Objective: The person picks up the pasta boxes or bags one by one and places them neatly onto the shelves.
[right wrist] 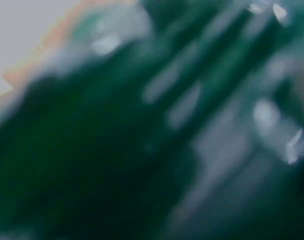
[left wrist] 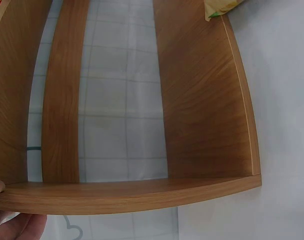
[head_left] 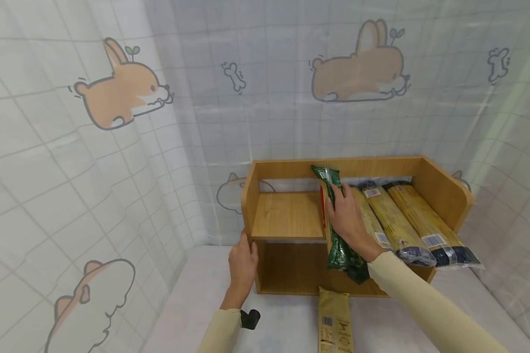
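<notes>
Well to the left of both hands, a pale sheet [head_left: 159, 137] printed with cartoon dogs hangs, and it runs on behind them. The left hand [head_left: 243, 262] grips the lower front part of the near side of a wooden shelf [head_left: 287, 213], thumb on one face of the board and fingers on the other; a small dark object sits at its cuff. Just right of this hand, the shelf's lower level opens above the white bench [head_left: 287, 323]. Between the hands and nearer the person, a yellow packet [head_left: 334, 318] lies on the bench, its far end at the shelf's lower front edge. The right hand [head_left: 348, 215] grasps a long green packet [head_left: 339, 247] on the upper level, thumb on its left and fingers over its top; the packet slants forward past the shelf's front edge. A red strip shows along its left, and I cannot tell whether it belongs to that packet. In the right wrist view, green wrapping fills most of the blur. Right of the right hand, three long packets of noodles [head_left: 397, 223] lie side by side on the upper level, their near ends overhanging the front.
</notes>
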Demonstrator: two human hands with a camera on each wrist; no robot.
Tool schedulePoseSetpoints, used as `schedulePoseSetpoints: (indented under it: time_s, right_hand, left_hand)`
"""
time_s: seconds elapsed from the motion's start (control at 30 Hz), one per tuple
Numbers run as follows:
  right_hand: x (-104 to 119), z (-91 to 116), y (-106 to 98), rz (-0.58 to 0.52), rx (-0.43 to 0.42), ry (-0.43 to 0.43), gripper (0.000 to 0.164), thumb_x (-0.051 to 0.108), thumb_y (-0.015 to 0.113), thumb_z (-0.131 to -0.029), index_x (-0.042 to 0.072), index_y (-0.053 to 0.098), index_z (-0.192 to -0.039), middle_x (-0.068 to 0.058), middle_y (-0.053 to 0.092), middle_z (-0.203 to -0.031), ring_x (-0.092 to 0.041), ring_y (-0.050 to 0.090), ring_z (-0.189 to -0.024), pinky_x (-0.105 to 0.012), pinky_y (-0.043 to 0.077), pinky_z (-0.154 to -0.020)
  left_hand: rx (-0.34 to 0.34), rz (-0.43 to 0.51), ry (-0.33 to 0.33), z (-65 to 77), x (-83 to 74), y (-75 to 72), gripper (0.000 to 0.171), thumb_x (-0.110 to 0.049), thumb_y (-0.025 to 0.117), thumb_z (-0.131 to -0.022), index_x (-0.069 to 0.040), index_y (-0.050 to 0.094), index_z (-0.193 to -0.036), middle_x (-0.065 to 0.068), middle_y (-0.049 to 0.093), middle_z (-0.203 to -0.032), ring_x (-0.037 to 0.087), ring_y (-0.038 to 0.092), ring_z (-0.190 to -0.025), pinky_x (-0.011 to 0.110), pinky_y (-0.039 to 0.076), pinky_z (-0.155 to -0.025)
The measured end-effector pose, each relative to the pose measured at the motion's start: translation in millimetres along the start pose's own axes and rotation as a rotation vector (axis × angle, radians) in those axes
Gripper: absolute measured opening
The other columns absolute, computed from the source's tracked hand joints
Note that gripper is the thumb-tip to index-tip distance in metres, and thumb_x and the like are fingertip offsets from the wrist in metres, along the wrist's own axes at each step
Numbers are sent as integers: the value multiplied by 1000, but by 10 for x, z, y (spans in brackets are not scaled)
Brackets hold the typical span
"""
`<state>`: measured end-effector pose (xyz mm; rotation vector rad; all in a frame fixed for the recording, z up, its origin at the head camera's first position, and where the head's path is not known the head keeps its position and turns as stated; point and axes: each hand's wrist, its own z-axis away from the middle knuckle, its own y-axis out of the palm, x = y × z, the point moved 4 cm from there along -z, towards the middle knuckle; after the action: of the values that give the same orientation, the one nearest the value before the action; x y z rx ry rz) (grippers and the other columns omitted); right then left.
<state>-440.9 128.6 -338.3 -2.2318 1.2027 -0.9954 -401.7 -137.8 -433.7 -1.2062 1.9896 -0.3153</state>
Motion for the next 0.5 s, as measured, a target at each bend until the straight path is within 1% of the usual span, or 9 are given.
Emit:
schedulePoseSetpoints:
  time_s: [0.07,0.37,0.5]
  right_hand:
    - [-11,0,2,0,15,6,45,24,47,-92,4,41,-132,-27,33,-137,-43,52,-106,-53,45,-82]
    - [-28,6,15,41,95,45,47,28,46,-92,5,42,-132,-26,37,-135,-40,52,-107,-50,46,-82]
    - [-33,16,17,37,118,64,47,30,46,-92,6,42,-132,-25,37,-135,-40,50,-109,-52,44,-84]
  left_hand:
    - [2,-2,-1,-1,1,2,32,-6,58,-82,3,52,-112,22,67,-75,30,65,-61,36,47,-49]
    - [-4,-13,-1,-3,-11,-7,22,-6,60,-81,2,54,-100,19,65,-68,29,63,-58,36,44,-48]
    - [-4,-5,-4,-2,-30,-15,23,-6,59,-81,2,54,-102,19,65,-69,27,62,-57,33,44,-47]
